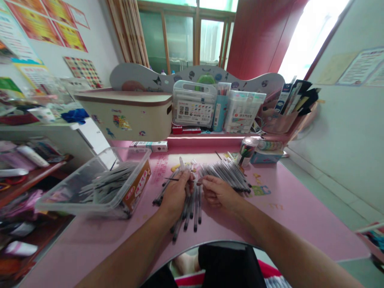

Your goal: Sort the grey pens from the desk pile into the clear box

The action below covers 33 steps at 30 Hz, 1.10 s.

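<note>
My left hand is closed round a pale, clear pen tube and a thin dark rod that sticks out to the left. Close beside it, my right hand pinches a small dark piece, too small to make out well. Under and between the hands lie several clear pens with black ends, pointing toward me on the pink desk. Behind my right hand a row of similar pens is spread out. At the left stands a clear plastic box holding many pen parts.
A cream storage bin, a clear marker case, a blue pencil holder and a second marker box line the rear shelf. A jar and a blue box stand at the desk's back right.
</note>
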{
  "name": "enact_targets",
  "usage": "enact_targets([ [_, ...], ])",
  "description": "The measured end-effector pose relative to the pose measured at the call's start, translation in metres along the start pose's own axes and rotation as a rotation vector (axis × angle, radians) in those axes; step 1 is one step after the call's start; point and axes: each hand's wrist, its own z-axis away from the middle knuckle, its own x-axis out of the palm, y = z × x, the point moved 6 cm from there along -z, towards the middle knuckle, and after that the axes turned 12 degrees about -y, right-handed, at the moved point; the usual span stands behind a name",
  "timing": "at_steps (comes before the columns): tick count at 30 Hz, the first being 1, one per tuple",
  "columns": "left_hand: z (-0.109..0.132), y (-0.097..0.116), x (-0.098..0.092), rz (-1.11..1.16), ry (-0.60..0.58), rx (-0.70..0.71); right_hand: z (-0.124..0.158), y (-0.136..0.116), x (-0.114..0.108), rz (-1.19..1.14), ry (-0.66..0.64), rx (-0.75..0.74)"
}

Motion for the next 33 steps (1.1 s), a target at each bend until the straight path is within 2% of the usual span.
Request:
enact_targets([
  [3,0.000,-0.001,0.003,0.204,-0.007,-0.060,-0.001,-0.004,-0.009,-0.181,0.070,-0.044],
  [6,0.005,-0.006,0.011,0.333,-0.017,-0.204,0.001,-0.016,-0.019,-0.330,0.169,-0.125],
  [9,0.015,-0.015,0.024,0.381,-0.034,-0.367,0.003,-0.025,-0.022,-0.374,0.238,-0.201],
  [12,0.024,-0.027,0.036,0.450,-0.051,-0.481,0.004,-0.030,-0.015,-0.355,0.213,-0.267],
  [15,0.028,-0.035,0.042,0.527,-0.027,-0.504,0.006,-0.032,-0.003,-0.191,0.157,-0.323],
  [19,0.029,-0.041,0.042,0.562,-0.008,-0.523,0.011,-0.031,0.014,0.118,0.048,-0.339],
  [22,0.028,-0.042,0.038,0.577,-0.017,-0.496,0.015,-0.030,0.023,0.191,-0.049,-0.354],
  [24,0.027,-0.041,0.038,0.578,-0.042,-0.489,0.017,-0.033,0.023,0.203,-0.065,-0.393],
  [26,0.026,-0.038,0.036,0.554,-0.048,-0.514,0.018,-0.039,0.017,0.238,-0.009,-0.456],
  [29,0.023,-0.026,0.028,0.480,0.016,-0.488,0.022,-0.050,0.002,0.405,0.179,-0.529],
  [31,0.020,-0.010,0.020,0.423,0.044,-0.399,0.021,-0.051,-0.005,0.602,0.265,-0.452],
  [33,0.018,0.010,0.016,0.379,0.019,-0.296,0.018,-0.047,-0.002,0.851,0.234,-0.316],
])
